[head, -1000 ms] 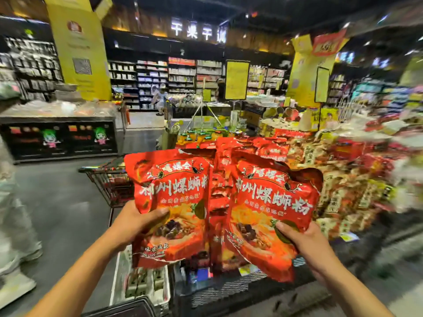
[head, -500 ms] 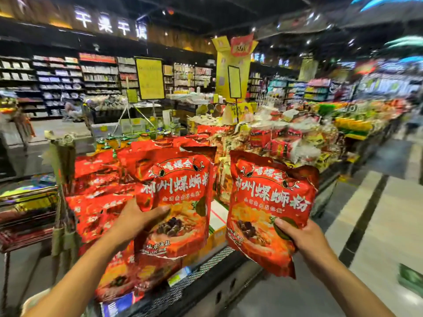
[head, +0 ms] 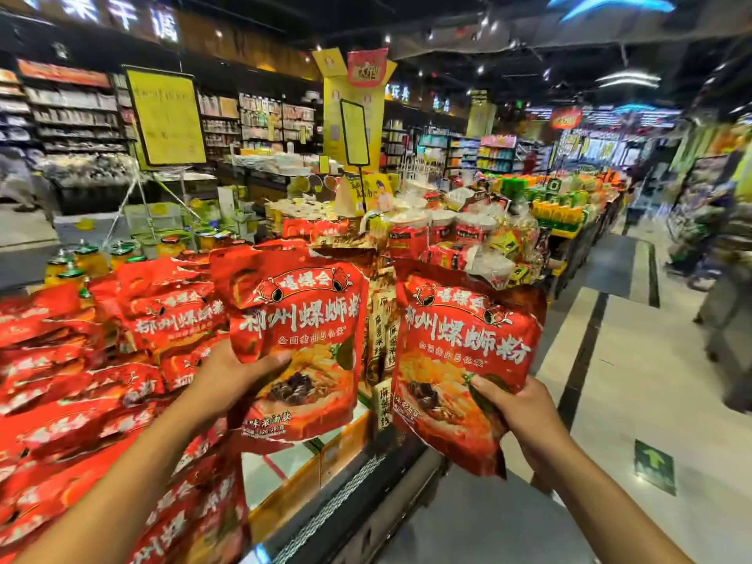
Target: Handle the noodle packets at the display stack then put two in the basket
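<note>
The left hand point(head: 228, 380) grips one red pack point(head: 297, 331) and the right hand point(head: 525, 417) grips another pack point(head: 460, 360), side by side, apart.

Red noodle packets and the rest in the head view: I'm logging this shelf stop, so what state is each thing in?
Left hand: grips left red packet.
Right hand: grips right red packet.
Left red packet: upright, sealed, lifted off display.
Right red packet: tilted slightly, sealed, lifted.
Red packet pile: heaped on display, lying flat.
Yellow jars: upright, lids on.
</note>
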